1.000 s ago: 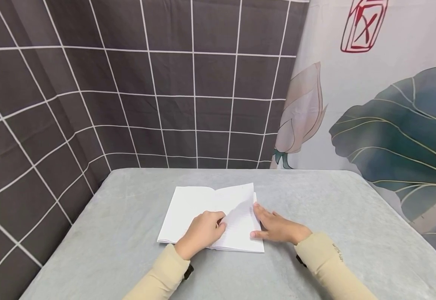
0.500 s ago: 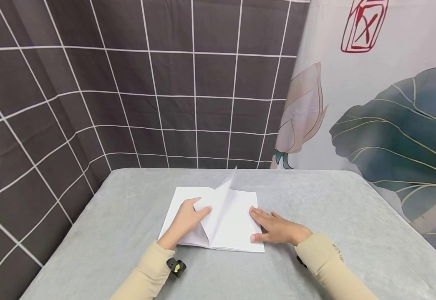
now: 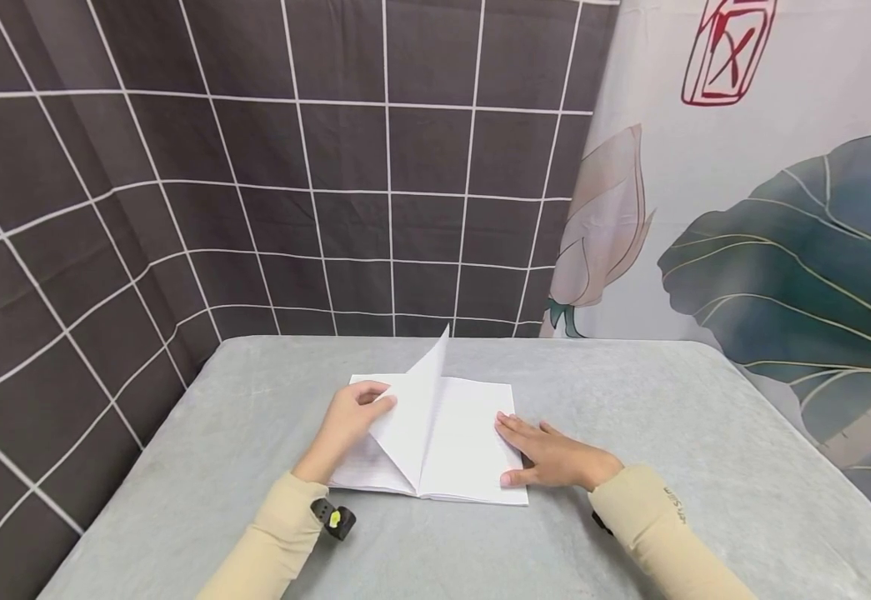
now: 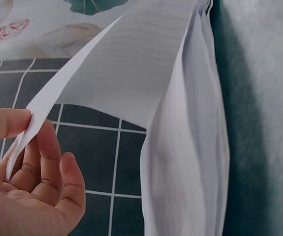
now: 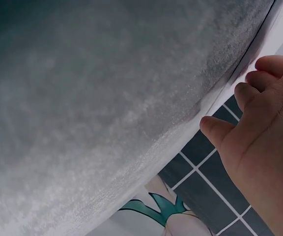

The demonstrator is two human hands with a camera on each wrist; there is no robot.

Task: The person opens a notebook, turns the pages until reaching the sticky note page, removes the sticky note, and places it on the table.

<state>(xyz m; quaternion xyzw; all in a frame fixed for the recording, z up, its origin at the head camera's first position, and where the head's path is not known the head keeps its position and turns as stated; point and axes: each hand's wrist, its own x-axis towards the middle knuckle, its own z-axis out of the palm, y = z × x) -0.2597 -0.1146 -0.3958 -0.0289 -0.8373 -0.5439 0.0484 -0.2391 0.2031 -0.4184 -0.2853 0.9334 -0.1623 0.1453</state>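
Observation:
An open notebook [image 3: 473, 442] with white, faintly lined pages lies on the table. One page [image 3: 412, 408] stands raised near the spine, its far corner pointing up. My left hand [image 3: 348, 417] pinches the edge of this page between thumb and fingers; the left wrist view shows the page [image 4: 117, 69] curving away from the pinching hand [image 4: 33, 182]. On the notebook's right edge my right hand [image 3: 551, 454] rests with its fingers spread and straight. In the right wrist view, that hand [image 5: 264, 128] lies along the notebook's edge.
A grey cloth covers the table [image 3: 255, 400]. Behind it hangs a dark curtain with a white grid [image 3: 345, 225], and to the right a white curtain [image 3: 630, 300] printed with a lotus bud and leaf. Each wrist wears a black strap.
My left hand has moved left from the middle of the notebook, drawing the page up from the right side and over toward the left. My right hand has stayed nearly still.

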